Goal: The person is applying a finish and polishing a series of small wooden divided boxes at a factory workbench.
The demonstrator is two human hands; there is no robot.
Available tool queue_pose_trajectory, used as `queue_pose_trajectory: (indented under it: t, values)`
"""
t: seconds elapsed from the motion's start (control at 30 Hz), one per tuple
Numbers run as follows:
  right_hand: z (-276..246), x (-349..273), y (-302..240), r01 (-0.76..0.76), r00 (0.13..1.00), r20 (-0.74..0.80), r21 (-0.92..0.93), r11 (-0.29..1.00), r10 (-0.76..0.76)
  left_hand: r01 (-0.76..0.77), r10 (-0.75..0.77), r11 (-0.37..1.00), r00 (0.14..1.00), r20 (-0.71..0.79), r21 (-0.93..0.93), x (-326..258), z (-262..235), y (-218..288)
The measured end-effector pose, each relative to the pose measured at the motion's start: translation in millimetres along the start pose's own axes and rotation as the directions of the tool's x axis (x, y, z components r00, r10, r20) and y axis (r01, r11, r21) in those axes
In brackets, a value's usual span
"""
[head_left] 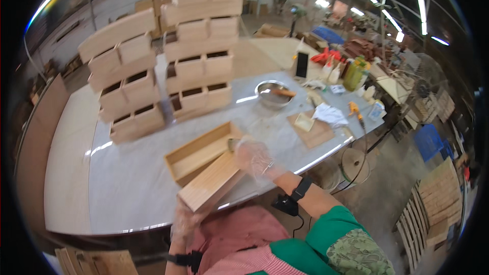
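Centre of the frame, just below mid: an open wooden drawer box (201,150) lies on the grey worktable (127,183), w/ a flat wooden panel (211,182) propped against its near side. Both run the same way, long axis from lower left of the frame up to upper right, diagonal to the table's near edge.

Right hand (254,159), in a clear plastic glove, sits at the upper-right end of the panel, fingers curled over it and touching the box's end too; looks clamped on the panel, though the glove blurs the exact grip. Left hand (184,220), also gloved, is at the opposite, lower-left end, at the table's edge. It seems to support the panel's corner from below, but I can't tell if it's truly gripping. So the hands are well apart, one per end, panel spanning between them.

The right hand is nearer the box; the left hangs off below the table edge.

Behind, upper left to upper centre: two stacks of finished drawer boxes (168,66). Right of those, a metal bowl (273,93) w/ a brush, well clear of the hands.
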State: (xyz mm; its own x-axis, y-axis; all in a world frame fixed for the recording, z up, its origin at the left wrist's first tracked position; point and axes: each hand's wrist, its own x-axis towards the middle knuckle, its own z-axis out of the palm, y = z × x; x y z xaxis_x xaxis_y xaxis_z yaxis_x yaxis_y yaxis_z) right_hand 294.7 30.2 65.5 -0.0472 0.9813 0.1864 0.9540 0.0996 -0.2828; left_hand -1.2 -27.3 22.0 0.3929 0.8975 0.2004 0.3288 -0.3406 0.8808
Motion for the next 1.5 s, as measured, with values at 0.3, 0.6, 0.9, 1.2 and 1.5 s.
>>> queue_pose_trajectory:
  t: [0.3, 0.6, 0.9, 1.2, 1.5]
  values:
    - [2.4, -4.2, 48.5, -0.019, 0.996, -0.089, -0.161, 0.987, 0.005, 0.25, -0.262, 0.868, 0.965, 0.032, -0.428, 8.0, 7.5, -1.4]
    - [2.0, 5.1, 89.2, -0.07, 0.951, -0.305, -0.087, 0.994, 0.04, 0.24, -0.241, 0.92, 0.97, 0.034, -0.311, 9.9, 5.3, -17.2]
    - [11.9, -40.2, -54.8, 0.49, 0.871, -0.052, 0.035, 0.871, -0.488, 0.15, -0.162, 0.938, 0.987, -0.013, -0.312, 11.4, 6.6, -14.1]
    - [10.3, -28.6, 30.8, 0.172, 0.966, -0.159, -0.185, 0.968, -0.202, 0.141, -0.138, 0.969, 0.99, 0.03, -0.201, 11.9, 4.4, -25.5]
    - [-16.4, -22.2, -81.3, 0.32, 0.925, 0.256, -0.134, 0.938, -0.279, 0.119, -0.119, 0.992, 0.993, 0.003, 0.051, 11.6, -1.7, -26.6]
